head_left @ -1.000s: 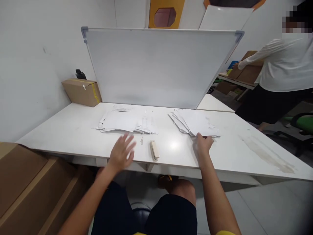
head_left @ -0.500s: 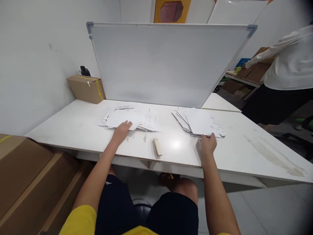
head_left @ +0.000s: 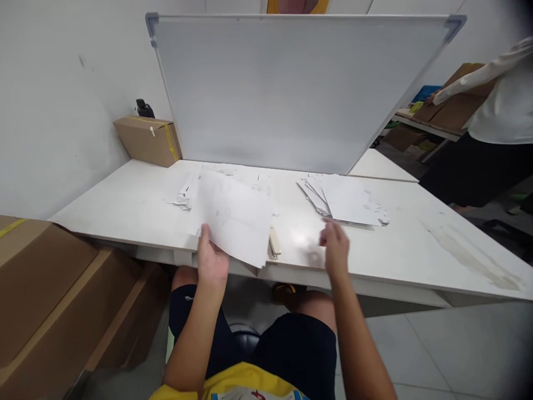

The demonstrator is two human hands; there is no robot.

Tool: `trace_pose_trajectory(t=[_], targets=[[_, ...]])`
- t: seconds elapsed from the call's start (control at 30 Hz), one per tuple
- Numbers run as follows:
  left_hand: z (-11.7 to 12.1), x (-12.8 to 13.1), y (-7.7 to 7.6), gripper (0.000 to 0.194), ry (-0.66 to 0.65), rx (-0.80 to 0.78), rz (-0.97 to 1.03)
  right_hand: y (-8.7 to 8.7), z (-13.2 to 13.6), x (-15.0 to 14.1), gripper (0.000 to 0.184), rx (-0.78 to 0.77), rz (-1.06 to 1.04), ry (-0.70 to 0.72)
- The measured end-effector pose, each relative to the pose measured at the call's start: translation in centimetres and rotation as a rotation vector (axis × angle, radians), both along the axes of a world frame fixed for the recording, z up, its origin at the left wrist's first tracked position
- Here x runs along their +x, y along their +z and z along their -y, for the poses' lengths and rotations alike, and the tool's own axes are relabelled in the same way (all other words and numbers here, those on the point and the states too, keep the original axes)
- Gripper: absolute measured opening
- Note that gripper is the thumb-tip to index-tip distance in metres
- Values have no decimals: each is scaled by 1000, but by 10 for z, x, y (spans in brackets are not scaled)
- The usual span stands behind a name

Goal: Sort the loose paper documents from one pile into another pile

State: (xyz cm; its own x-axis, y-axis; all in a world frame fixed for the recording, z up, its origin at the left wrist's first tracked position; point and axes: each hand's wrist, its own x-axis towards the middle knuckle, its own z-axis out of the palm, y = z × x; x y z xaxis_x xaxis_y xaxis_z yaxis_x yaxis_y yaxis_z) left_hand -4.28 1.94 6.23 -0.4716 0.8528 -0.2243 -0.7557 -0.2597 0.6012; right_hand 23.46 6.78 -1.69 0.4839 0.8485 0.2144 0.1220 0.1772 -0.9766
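Note:
A sheet of paper (head_left: pixel 237 219) with faint print is raised off the table in my left hand (head_left: pixel 212 258), whose thumb lies over its near left edge. It covers much of the left paper pile (head_left: pixel 185 194), so only that pile's left and back edges show. My right hand (head_left: pixel 336 247) is in the air just short of the right paper pile (head_left: pixel 353 200), its fingers curled and slightly blurred, with nothing visible in them. Between the hands lies a cream stapler (head_left: pixel 274 243), partly behind the sheet's right edge.
A large whiteboard (head_left: pixel 287 94) stands along the back of the white table (head_left: pixel 400 250). At the back left are a cardboard box (head_left: pixel 145 141) and a black bottle (head_left: pixel 144 108). Larger cartons (head_left: pixel 54 300) sit low on the left. A person in white (head_left: pixel 503 105) stands at far right.
My left hand has lifted a sheet off the left pile and drawn it toward me. My right hand has left the right pile's near edge and moved slightly left.

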Motion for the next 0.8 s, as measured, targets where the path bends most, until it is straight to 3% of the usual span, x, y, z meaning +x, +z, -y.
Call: trace_pose_trajectory(t=[0.07,0.13,0.2,0.3,0.4,0.5,0.63,0.7,0.8], targets=[[4,12,-11,32,-111,-79,94,6,33,-41,57,21,-129,283],[6,24,-21,31,-189,-114,155,10,62,-68,54,4,-260,406],[10,37,-27,29,-213,-104,167,12,81,-80,52,-25,-381,436],[22,55,-31,30,-221,-38,140,10,98,-79,54,-69,-492,260],[30,64,-38,33,-347,-2,151,5,107,-69,49,-66,-486,12],[30,57,-50,38,-466,21,66,3,112,-48,45,-33,-463,-88],[25,46,-56,40,-628,162,-410,9,114,-2,46,2,-310,-193],[22,50,-49,40,-713,246,-656,15,111,21,44,85,-168,-294],[12,70,-30,55,-706,351,-928,27,95,48,42,234,-33,-413]])
